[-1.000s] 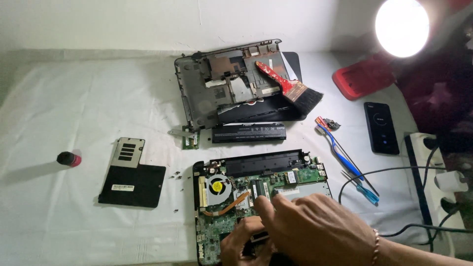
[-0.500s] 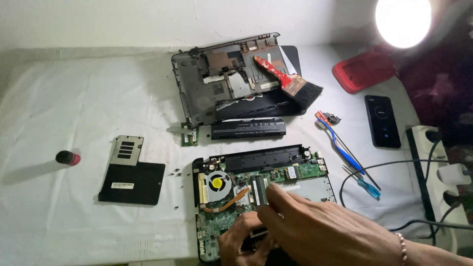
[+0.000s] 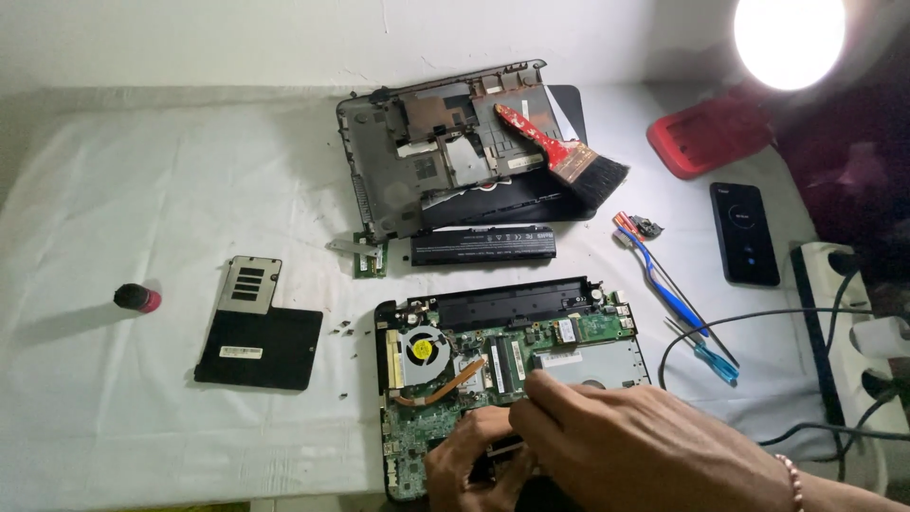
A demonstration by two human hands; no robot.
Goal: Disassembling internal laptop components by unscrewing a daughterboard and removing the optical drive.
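Both hands — left hand and right hand — pinch a small dark part, too hidden to identify, on the opened laptop's green circuit board at the white-clothed table's near edge — fan exposed; grey stripped laptop shell holds a red-handled brush.

bare cloth left of opened laptop, black cover panel and loose screws there, cables right
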